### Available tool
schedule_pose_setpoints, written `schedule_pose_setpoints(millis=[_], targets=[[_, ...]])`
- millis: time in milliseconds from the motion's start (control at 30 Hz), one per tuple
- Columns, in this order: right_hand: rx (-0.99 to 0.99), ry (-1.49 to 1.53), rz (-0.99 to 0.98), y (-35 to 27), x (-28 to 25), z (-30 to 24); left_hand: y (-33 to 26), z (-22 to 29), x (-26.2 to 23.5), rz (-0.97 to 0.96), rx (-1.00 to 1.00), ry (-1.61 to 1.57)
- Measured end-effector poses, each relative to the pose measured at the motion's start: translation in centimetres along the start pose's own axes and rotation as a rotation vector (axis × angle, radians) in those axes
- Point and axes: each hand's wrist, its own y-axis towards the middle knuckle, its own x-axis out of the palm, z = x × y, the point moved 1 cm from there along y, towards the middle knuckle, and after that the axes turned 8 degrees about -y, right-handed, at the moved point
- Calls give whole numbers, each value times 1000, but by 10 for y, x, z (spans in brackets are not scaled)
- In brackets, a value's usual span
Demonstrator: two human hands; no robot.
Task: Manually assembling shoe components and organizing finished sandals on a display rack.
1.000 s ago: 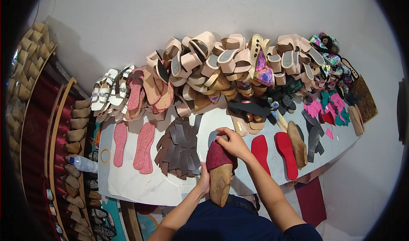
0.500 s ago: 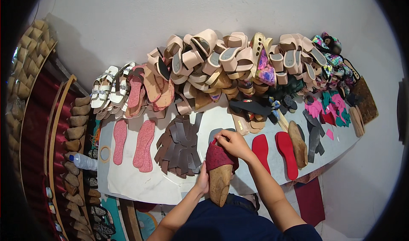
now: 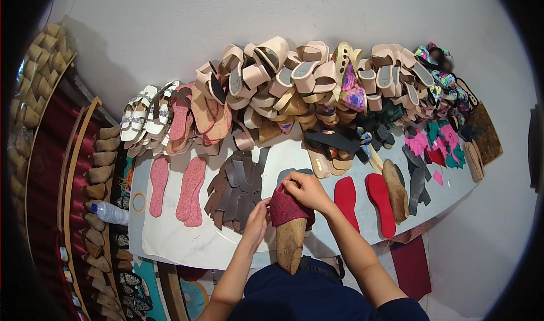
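Note:
A wooden shoe last (image 3: 290,244) with a maroon textured upper (image 3: 289,208) wrapped across it points its toe toward my waist. My right hand (image 3: 307,191) is closed over the last's far end, where a strip of brighter red shows by the fingertips. What lies under that palm is hidden. To the left, my left hand (image 3: 258,222) has its fingers stretched out, the tips at the upper's left edge. Right of the last lie two red insoles (image 3: 347,203) (image 3: 381,205) and another wooden last (image 3: 395,190).
Sandals (image 3: 272,85) are heaped along the table's back by the wall. Dark brown cut straps (image 3: 235,190) and pink speckled insoles (image 3: 191,190) cover the left side, with a tape roll (image 3: 138,203) and plastic bottle (image 3: 110,213) at the edge. Shelves of lasts (image 3: 102,159) stand left.
My left hand has let go of the last's side and moved up and left to the upper's edge. My right hand keeps its hold, shifted only slightly.

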Motion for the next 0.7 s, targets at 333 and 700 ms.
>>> schedule_pose_setpoints(millis=[333,700], targets=[[22,14,-17,0,-1,1,4,25,-1,-24,-27,311],[36,39,-17,3,6,0,7,14,-12,-13,-193,38]])
